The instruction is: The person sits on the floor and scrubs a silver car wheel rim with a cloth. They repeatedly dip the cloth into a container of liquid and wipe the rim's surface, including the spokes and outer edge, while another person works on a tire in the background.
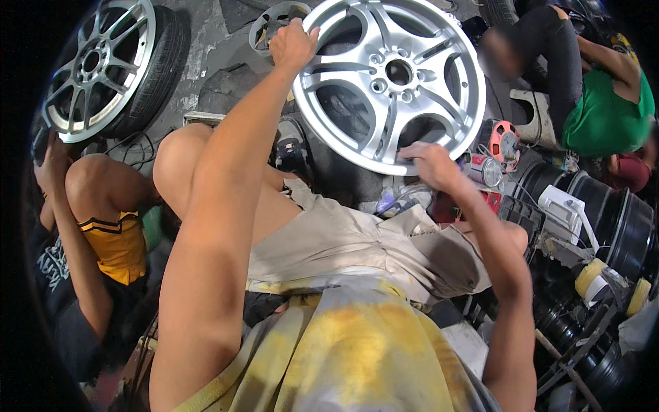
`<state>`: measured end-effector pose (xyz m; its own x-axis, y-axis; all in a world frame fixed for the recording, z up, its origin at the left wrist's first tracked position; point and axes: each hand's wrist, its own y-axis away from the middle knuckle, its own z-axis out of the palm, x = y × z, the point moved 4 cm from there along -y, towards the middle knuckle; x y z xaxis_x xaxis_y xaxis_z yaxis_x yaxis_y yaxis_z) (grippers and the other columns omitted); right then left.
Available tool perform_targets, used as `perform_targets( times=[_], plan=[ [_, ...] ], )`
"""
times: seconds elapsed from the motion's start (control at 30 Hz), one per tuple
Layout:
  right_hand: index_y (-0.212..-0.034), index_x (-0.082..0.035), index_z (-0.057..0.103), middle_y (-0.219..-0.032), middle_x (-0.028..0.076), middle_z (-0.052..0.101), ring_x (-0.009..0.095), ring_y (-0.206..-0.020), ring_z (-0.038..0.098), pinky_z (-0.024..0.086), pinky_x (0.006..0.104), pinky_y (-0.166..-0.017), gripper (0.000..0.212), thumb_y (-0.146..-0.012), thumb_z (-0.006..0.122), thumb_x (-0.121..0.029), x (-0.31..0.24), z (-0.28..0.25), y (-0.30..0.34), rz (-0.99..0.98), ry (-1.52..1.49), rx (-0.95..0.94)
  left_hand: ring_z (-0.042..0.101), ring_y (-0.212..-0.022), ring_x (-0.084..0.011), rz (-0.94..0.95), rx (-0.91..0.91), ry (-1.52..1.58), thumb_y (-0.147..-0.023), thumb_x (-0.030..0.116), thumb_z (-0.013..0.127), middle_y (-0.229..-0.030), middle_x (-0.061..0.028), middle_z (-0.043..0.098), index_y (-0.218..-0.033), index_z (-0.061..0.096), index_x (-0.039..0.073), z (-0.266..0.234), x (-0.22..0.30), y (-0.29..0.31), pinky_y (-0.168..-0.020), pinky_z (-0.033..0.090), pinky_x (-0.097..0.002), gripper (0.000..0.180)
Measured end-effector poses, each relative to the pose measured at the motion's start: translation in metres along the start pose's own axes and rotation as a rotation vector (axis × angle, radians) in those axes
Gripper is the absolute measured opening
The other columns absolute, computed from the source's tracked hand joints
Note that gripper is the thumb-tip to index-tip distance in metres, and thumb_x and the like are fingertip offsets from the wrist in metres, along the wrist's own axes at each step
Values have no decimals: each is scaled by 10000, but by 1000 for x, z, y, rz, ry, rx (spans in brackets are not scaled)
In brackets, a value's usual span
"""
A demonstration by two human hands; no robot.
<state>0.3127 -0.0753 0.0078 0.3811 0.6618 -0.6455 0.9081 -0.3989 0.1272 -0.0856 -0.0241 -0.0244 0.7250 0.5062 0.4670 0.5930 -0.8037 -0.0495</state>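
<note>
The person sits low, knees up, with a bare silver rim (pixel 390 82) stood upright just beyond the knees, its spoked face turned toward them. The left hand (pixel 294 42) is closed over the rim's upper left edge, fingers curled over the lip, steadying it. The right hand (pixel 429 161) lies against the lower right edge of the rim, fingers bent and pressed to the metal; something may be pinched under them, but the view does not show what, or how firmly the hand is closed.

The work looks like rubbing or cleaning the lower lip while the other hand keeps the rim from rolling. To do it well, the left hand should stay high and firm so the rim cannot tip or turn, and the right should work in short strokes along the curve, with the rim turned a little at a time to bring fresh edge near.

Far left, a tyred wheel (pixel 110 65) leans against the wall. At the left a second person in a yellow top (pixel 120 244) crouches close by. Far right, another person in a green shirt (pixel 604 117) bends over. At the right lie dark rims (pixel 614 213), an orange reel (pixel 501 141) and tape rolls (pixel 590 275).
</note>
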Motion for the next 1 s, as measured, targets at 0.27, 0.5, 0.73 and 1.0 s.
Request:
perform_targets(
  times=[0.27, 0.5, 0.73, 1.0],
  plan=[
    [-769, -37, 744, -947, 214, 716, 376, -884, 717, 573, 489, -814, 196, -822, 590, -147, -13, 0, 14, 116, 422, -117, 690, -1061, -456, -14, -27, -3, -941, 439, 701, -1073, -235, 739, -1118, 676, 40, -2, 1, 1, -929, 523, -545, 436],
    [-939, -92, 769, -1062, 121, 729, 259, -1066, 691, 476, 457, -935, 189, -880, 595, -141, -30, -25, 11, 361, 817, -146, 675, -1103, -452, -64, -18, 105, -993, 591, 525, -1110, -264, 723, -1117, 691, 21, -1, -3, -4, -953, 508, -544, 607],
    [-951, -64, 726, -1000, 128, 671, 289, -991, 662, 468, 485, -926, 139, -868, 635, -129, -100, 56, -24, 342, 398, 209, 647, -1178, -454, -145, -27, 140, -1013, 653, 408, -1190, -267, 710, -1205, 715, 9, 4, -10, -13, -1022, 477, -530, 740],
    [-1070, -89, 701, -1077, 100, 662, 280, -1074, 640, 451, 469, -960, 220, -860, 636, -79, -102, 51, -4, 312, 327, 352, 611, -1253, -441, -170, -51, 157, -1015, 659, 389, -1273, -259, 687, -1313, 674, 5, 5, -11, -13, -1071, 450, -515, 773]
  ],
)
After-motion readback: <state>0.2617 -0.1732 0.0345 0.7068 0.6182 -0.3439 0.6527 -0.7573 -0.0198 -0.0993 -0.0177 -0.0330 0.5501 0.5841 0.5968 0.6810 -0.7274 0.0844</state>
